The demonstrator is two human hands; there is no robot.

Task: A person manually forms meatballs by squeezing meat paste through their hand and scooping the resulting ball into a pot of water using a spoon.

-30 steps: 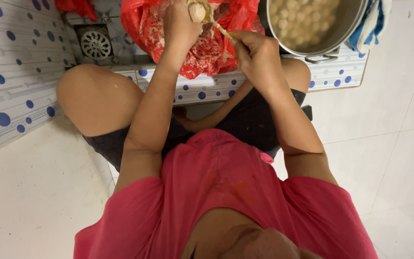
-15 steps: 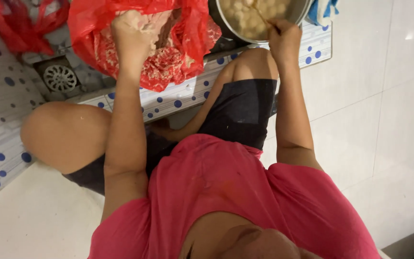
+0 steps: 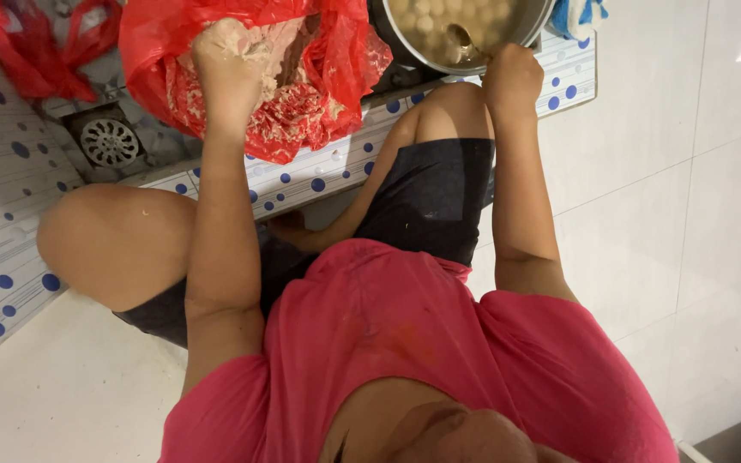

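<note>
At the far left a second red bag (image 3: 32, 47) lies crumpled, with a round metal floor drain (image 3: 110, 142) just below it. My left hand (image 3: 226, 64) is in the open red plastic bag (image 3: 319, 94), fingers closed on pale, crumbly dough (image 3: 280, 43) (it cakes my knuckles). The dotted blue-and-white tile ledge (image 3: 302, 176) runs under the bag. My right hand (image 3: 512, 77) rests curled at the rim of the metal pot (image 3: 405, 39) of pale round balls; I cannot tell if it grips anything. A blue cloth (image 3: 578, 13) lies beside the pot.

Metal pot (image 3: 508, 39) and red bag (image 3: 216, 26) cut off above
</note>
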